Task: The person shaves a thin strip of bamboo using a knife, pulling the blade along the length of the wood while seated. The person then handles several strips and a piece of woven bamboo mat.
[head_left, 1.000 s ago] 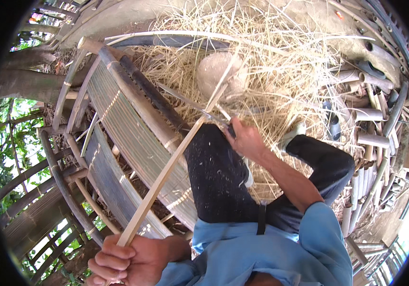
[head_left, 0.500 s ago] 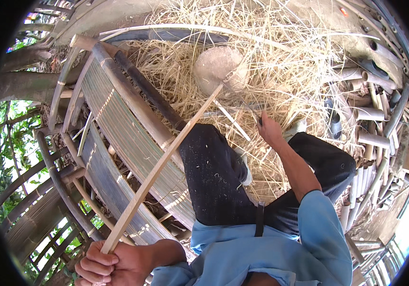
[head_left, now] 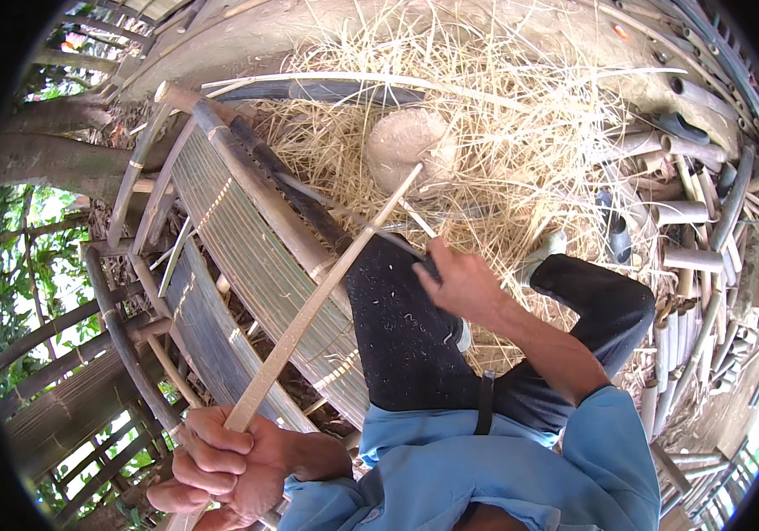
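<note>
In the head view my left hand (head_left: 229,465), low on the left, is closed round the lower end of a long pale wooden or bamboo strip (head_left: 309,314). The strip slants up to the right, its far tip lying over a round, pale block (head_left: 406,146). My right hand (head_left: 463,288) grips the dark handle of a knife (head_left: 394,239), above my right-bent left knee's side of my lap. Its long, thin blade points up and left and crosses the strip toward its far half; motion blurs the blade, so whether it touches the strip I cannot tell.
Pale shavings (head_left: 530,133) cover the ground around the block. On the left stands a slatted bamboo bench (head_left: 247,239) with a thick pole along its edge. Cut bamboo pieces (head_left: 693,257) are stacked on the right, near a dark shoe (head_left: 618,239). My legs (head_left: 406,336) are spread below.
My right hand has moved left and toward me with the knife, whose blade has swung from beside the strip's far tip to across it. My left hand has shifted slightly up and right.
</note>
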A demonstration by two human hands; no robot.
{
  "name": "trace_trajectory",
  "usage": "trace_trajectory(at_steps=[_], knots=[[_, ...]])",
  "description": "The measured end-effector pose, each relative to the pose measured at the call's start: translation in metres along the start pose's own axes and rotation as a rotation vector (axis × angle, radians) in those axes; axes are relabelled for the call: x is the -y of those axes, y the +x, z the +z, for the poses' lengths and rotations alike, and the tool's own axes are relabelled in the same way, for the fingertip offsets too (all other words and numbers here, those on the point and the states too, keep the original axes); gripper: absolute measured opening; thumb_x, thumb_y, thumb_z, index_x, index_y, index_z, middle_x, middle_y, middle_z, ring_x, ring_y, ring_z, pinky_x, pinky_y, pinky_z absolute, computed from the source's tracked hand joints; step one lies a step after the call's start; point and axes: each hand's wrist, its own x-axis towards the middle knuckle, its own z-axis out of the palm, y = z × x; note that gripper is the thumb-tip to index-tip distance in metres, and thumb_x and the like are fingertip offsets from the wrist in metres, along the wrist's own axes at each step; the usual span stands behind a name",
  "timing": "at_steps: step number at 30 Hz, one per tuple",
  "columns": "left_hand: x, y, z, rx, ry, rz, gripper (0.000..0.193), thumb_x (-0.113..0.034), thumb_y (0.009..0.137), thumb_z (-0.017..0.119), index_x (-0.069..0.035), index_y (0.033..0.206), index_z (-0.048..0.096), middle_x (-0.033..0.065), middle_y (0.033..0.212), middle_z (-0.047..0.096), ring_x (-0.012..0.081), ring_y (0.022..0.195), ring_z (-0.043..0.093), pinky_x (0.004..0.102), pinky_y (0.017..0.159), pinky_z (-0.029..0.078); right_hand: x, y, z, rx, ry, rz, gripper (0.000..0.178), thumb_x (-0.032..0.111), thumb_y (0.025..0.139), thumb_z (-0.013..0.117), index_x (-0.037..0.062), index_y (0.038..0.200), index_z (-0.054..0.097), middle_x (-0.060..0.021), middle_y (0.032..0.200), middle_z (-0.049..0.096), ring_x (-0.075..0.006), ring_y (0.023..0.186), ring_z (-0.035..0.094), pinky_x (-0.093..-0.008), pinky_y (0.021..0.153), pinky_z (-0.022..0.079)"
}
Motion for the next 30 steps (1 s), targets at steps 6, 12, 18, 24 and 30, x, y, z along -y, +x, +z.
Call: trace_trajectory(at_steps=[6,12,18,24,30], knots=[[0.000,-0.004,0.011,0.002,-0.010,0.012,0.050,-0.056,0.096,0.058,-0.014,0.075,0.041,-0.0039,0.046,0.032,0.0070,0.036,0.019,0.0254,0.038,0.015,0.045,-0.005,-0.012,-0.094,0.055,-0.152,0.030,0.030,0.098,0.060,0.0030,0.096,0.048,-0.0160,0.063,0.061,-0.0335,0.050,0.063,-0.0438,0.044,0.052],[0.005,-0.005,0.012,-0.012,0.029,0.081,0.020,-0.006,0.087,0.048,-0.013,0.073,0.035,-0.0046,0.045,0.034,0.0023,0.032,0.028,0.0200,0.030,0.017,0.038,-0.008,-0.012,-0.015,0.009,-0.063,0.028,0.029,0.098,0.060,0.0034,0.099,0.048,-0.0184,0.070,0.063,-0.0338,0.054,0.065,-0.0441,0.043,0.050],[0.005,-0.004,0.015,-0.013,-0.088,-0.011,0.051,-0.057,0.098,0.052,-0.013,0.075,0.041,-0.0053,0.050,0.032,0.0065,0.039,0.020,0.0245,0.039,0.016,0.001,0.007,-0.003,0.046,-0.089,0.070,0.024,0.026,0.095,0.063,0.0047,0.096,0.051,-0.0152,0.068,0.061,-0.0329,0.051,0.063,-0.0463,0.045,0.051],[0.008,0.002,0.012,-0.008,-0.075,-0.022,0.051,-0.056,0.097,0.058,-0.014,0.076,0.040,-0.0051,0.050,0.030,0.0068,0.041,0.020,0.0244,0.043,0.019,-0.038,-0.006,0.023,-0.064,-0.153,-0.036,0.029,0.028,0.096,0.061,0.0021,0.105,0.051,-0.0199,0.075,0.067,-0.0336,0.056,0.067,-0.0443,0.046,0.051],[0.006,0.008,0.006,-0.010,0.002,-0.043,0.052,-0.059,0.095,0.059,-0.014,0.076,0.041,-0.0043,0.053,0.032,0.0075,0.042,0.023,0.0259,0.044,0.021,-0.062,-0.015,0.025,0.071,-0.137,0.155,0.037,0.025,0.095,0.060,-0.0017,0.117,0.048,-0.0207,0.078,0.069,-0.0412,0.065,0.069,-0.0508,0.056,0.055]])
